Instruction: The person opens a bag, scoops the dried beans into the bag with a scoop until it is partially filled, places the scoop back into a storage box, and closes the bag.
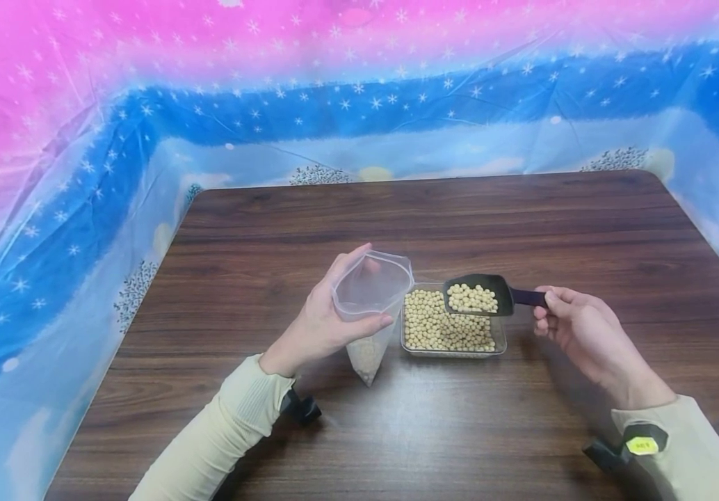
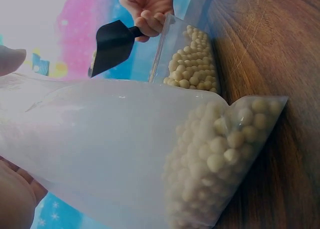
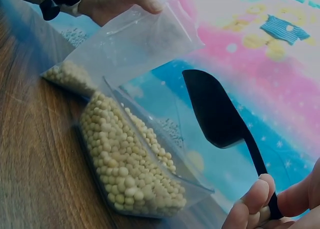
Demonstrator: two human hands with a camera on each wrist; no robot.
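My left hand (image 1: 318,313) grips a clear plastic bag (image 2: 110,139) near its top, thumb and fingers spread around the wide mouth. Pale round beans (image 2: 205,169) fill the bag's lower end, which stands on the table. With thumb and curled fingers my right hand (image 1: 591,334) holds a black scoop (image 1: 502,296) by its handle. The scoop is level and carries a heap of beans (image 1: 472,298). It hangs over the right part of a clear rectangular container (image 1: 453,353) of the same beans, to the right of the bag's mouth.
The dark wood-grain table (image 1: 491,431) reaches back to a pink and blue snowflake cloth (image 1: 359,97) that hangs behind it and along its sides. Black straps with camera mounts (image 1: 302,407) sit on both wrists, over pale sleeves (image 1: 209,438).
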